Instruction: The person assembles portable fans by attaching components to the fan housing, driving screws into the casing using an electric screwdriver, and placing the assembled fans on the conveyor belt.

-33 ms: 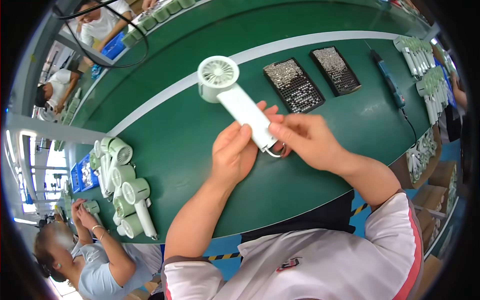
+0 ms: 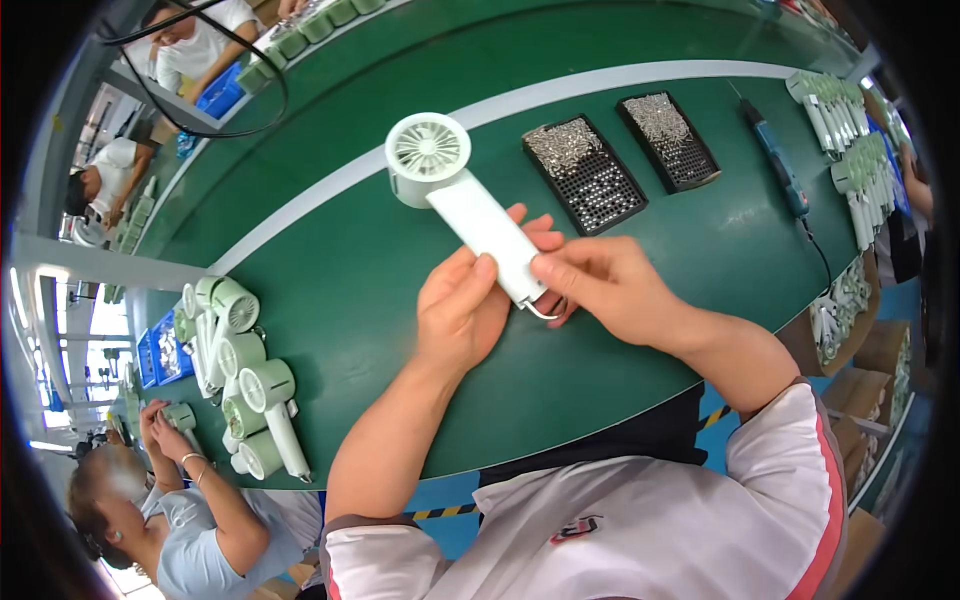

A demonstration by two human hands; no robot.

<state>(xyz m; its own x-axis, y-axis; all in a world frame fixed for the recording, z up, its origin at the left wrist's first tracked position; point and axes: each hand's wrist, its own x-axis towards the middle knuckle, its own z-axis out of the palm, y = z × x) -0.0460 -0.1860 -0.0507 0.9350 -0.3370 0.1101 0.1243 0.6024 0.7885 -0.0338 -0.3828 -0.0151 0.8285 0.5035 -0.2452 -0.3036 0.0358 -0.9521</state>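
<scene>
Above the green table I hold a handheld fan [image 2: 485, 230] with a pale green round head and a white handle. Its head points away from me to the upper left, the grille facing up. My left hand [image 2: 465, 305] is closed round the left side of the handle, thumb on top. My right hand [image 2: 600, 285] grips the handle's lower end between thumb and fingers. A white loop sticks out of that end beside the right fingers. The fingers beneath the handle are partly hidden.
Two black trays [image 2: 641, 203] of small metal screws lie beyond my hands. A blue electric screwdriver [image 2: 775, 160] with a cord lies to their right. More fans are piled at the left [image 2: 265, 385] and far right [image 2: 865, 170]. A co-worker [image 2: 215, 530] sits at the left.
The fan and both hands have shifted very slightly to the left. My grip on it is the same.
</scene>
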